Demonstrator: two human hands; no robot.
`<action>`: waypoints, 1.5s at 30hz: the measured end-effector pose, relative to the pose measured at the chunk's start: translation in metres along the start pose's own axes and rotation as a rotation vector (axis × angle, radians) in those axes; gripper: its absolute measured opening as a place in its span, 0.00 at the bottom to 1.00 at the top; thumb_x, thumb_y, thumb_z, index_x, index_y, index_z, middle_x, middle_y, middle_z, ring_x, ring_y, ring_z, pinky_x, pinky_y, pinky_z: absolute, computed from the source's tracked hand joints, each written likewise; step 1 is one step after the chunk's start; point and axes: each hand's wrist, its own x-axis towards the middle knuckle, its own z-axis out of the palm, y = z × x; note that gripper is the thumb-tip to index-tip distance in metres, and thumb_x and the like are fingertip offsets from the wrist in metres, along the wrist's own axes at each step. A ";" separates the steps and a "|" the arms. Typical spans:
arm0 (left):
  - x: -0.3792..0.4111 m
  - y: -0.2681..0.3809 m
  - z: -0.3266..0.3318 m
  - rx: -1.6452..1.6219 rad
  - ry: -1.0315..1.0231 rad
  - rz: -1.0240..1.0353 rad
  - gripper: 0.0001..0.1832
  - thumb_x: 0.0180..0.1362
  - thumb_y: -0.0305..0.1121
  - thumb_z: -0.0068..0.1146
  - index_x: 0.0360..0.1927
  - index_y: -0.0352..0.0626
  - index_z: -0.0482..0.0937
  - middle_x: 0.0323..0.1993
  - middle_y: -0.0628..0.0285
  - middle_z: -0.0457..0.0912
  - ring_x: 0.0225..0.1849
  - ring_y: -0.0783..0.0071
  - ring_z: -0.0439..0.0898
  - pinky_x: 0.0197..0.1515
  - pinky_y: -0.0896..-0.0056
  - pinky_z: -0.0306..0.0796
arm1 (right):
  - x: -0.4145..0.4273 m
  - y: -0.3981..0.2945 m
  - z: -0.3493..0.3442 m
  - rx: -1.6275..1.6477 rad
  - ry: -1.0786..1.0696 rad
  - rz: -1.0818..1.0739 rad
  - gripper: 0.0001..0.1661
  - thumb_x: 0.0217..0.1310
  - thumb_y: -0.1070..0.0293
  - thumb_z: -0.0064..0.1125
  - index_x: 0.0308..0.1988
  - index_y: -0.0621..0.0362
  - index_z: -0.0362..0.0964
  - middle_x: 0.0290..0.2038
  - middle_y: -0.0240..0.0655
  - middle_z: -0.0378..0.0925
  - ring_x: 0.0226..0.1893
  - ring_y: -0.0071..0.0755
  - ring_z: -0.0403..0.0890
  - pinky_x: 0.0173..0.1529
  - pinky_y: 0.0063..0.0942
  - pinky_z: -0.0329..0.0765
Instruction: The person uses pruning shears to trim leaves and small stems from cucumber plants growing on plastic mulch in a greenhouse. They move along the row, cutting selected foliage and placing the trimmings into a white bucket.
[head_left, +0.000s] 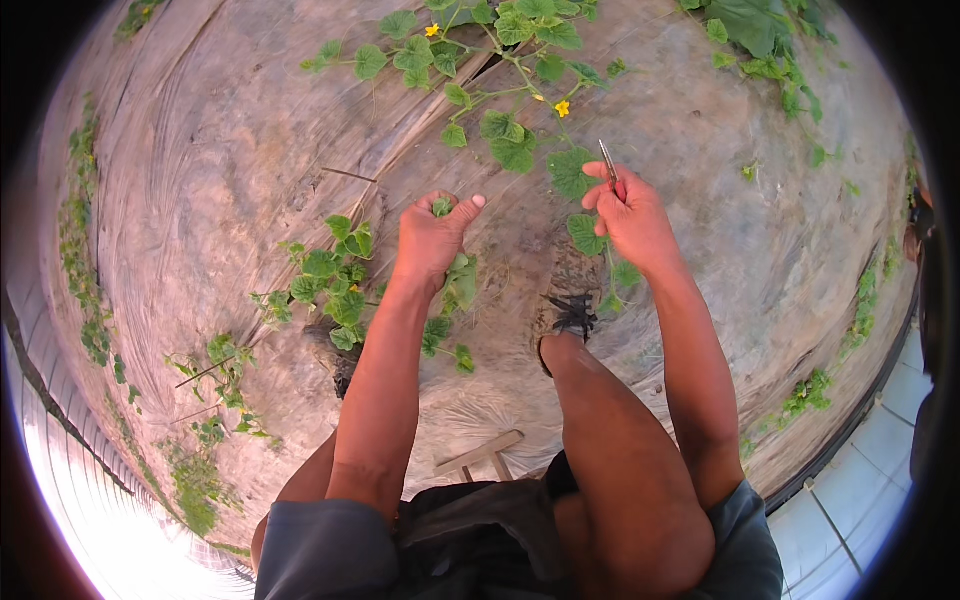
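My left hand (436, 238) is closed around green leafy cuttings (442, 205), part of which shows above the fingers; its thumb points right. More leaves (463, 280) hang beside the wrist. A small pair of scissors or snips (609, 166) is in my right hand (634, 217), its metal blades pointing up and its reddish handle mostly hidden in the palm. Close to the right fingers lie lobed leaves (571, 172) of a vine with yellow flowers (562, 109), which spreads over the plastic ground sheet (285, 142). Another leafy vine (330, 281) grows left of my left forearm.
My shoe (570, 311) rests on the sheet between the vines. A wooden piece (480, 454) lies by my lap. Thin sticks (349, 175) stand or lie at the left. More vines (795, 67) grow along both sides; pale tiles (847, 487) border the lower right.
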 end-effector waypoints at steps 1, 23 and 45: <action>0.000 0.002 0.004 0.004 0.059 0.001 0.17 0.58 0.41 0.72 0.32 0.41 0.75 0.15 0.71 0.70 0.14 0.81 0.64 0.17 0.75 0.61 | 0.000 0.002 -0.005 -0.004 0.011 -0.001 0.23 0.63 0.71 0.51 0.59 0.60 0.72 0.34 0.29 0.78 0.25 0.21 0.74 0.34 0.24 0.74; 0.003 -0.002 0.088 0.346 0.015 0.408 0.21 0.54 0.37 0.67 0.51 0.37 0.83 0.44 0.48 0.86 0.49 0.61 0.83 0.53 0.64 0.73 | -0.007 0.047 -0.048 -0.289 0.162 0.079 0.18 0.64 0.63 0.51 0.48 0.61 0.78 0.29 0.40 0.80 0.31 0.35 0.80 0.40 0.33 0.75; 0.011 -0.024 0.105 0.487 0.012 0.304 0.13 0.55 0.36 0.65 0.43 0.45 0.88 0.13 0.57 0.75 0.16 0.72 0.71 0.27 0.65 0.71 | 0.073 0.024 -0.055 -0.769 0.112 -0.067 0.15 0.64 0.58 0.59 0.46 0.52 0.82 0.43 0.40 0.85 0.44 0.49 0.83 0.47 0.45 0.80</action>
